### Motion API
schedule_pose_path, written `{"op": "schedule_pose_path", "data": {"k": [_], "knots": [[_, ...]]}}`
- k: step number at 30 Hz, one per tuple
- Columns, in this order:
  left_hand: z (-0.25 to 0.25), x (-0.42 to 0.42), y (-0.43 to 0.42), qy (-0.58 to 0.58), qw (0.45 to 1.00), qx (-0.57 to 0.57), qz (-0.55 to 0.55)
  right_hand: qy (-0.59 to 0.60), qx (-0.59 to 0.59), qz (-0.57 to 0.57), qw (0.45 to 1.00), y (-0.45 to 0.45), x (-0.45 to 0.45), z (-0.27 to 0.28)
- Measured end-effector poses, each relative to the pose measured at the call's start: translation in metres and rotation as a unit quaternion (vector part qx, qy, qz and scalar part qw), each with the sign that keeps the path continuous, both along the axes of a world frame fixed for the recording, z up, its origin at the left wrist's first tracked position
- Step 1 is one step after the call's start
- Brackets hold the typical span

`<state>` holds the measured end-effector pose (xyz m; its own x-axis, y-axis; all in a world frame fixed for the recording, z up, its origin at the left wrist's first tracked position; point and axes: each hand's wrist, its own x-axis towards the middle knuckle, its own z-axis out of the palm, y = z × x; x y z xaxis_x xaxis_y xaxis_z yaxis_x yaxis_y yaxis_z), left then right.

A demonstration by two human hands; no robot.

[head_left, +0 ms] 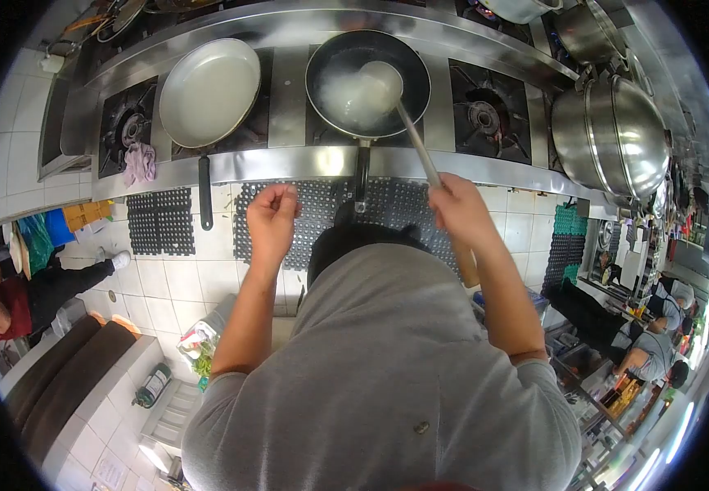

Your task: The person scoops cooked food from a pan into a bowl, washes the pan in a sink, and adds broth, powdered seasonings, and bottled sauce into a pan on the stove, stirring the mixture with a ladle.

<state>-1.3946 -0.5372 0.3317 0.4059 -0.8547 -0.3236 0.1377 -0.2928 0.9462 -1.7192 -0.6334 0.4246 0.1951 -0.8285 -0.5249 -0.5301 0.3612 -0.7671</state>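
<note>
My right hand (459,209) is closed round the long handle of a metal ladle (381,86). The ladle's bowl rests inside a dark pan (364,49), in whitish, steaming contents whose exact nature I cannot make out. Away from the pan's black handle (362,176), to its left, my left hand (273,214) is held up with its fingers curled together and nothing visible in them. A white oval pan (211,94) with a dark handle sits on the stove further left, its inside pale.
Bare burners (485,118) lie right of the dark pan and at the far left (132,124), beside a pink cloth (139,163). A large steel pot (612,137) stands at the right. People are at both sides; black mats (160,222) cover parts of the floor.
</note>
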Motion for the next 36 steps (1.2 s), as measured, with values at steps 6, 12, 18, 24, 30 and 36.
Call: {"op": "schedule_pose_path", "data": {"k": [6,12,18,24,30,36], "knots": [[-0.004,0.003,0.003,-0.026,0.999,-0.004,-0.02,0.007,-0.009,0.016,1.0,-0.003,0.0,-0.002],[-0.001,-0.001,0.001,-0.001,1.0,-0.021,-0.007,0.134,-0.136,0.063,0.979,0.005,0.001,-0.004],[-0.003,0.001,0.003,-0.005,1.0,0.001,-0.016,0.101,-0.113,0.041,0.988,0.002,-0.004,-0.02],[-0.004,0.004,0.002,-0.029,0.999,-0.015,-0.025,0.029,-0.027,0.026,0.999,0.0,-0.011,-0.018],[0.0,0.003,0.001,-0.016,1.0,-0.015,-0.016,0.1,-0.173,0.052,0.978,0.0,-0.005,-0.015],[0.0,0.004,-0.004,-0.022,0.999,-0.01,-0.025,-0.02,-0.007,0.007,1.0,-0.001,-0.007,-0.007]]}}
